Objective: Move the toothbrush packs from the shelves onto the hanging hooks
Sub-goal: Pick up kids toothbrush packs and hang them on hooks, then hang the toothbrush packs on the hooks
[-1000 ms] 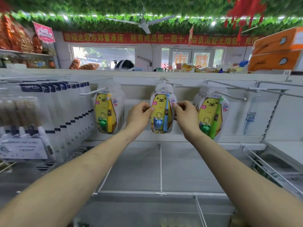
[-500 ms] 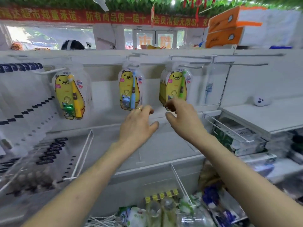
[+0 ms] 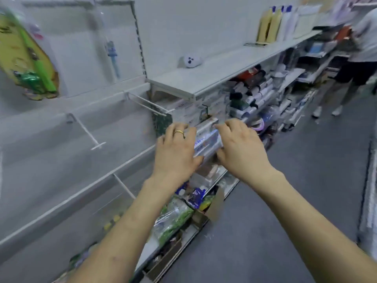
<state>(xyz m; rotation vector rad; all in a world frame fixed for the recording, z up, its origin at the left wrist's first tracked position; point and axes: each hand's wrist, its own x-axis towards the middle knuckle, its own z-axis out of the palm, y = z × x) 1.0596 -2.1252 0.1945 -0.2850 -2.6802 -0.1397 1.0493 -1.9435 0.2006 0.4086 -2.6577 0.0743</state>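
Here, at the upper left of the frame, a yellow toothbrush pack (image 3: 26, 58) with a green brush already hangs against the back panel. Right of it hangs a clear pack with 1 blue brush (image 3: 113, 56). Below these, a bare hook (image 3: 84, 129) sticks out, with no pack on it.

At the centre, the left hand (image 3: 177, 148), which wears a ring, curls its fingers over the top edge of a white and blue pack (image 3: 206, 139), with the thumb under its near edge. The right hand (image 3: 240, 148) grasps the pack's other end in the same way. Motion blur hides the print, so whether it holds toothbrushes is a guess from the task. The pack lies among stacked stock under the white shelf (image 3: 214, 76), which carries a small white toy (image 3: 192, 61). At the far right a person (image 3: 359, 48) stands in the aisle.

The pack looks light, boxy and fairly stiff. Its glossy wrap is probably slippery, so holding it by both ends, as here, seems sound. For hanging, the hold likely belongs near the top, where a hang hole would sit, though none shows.
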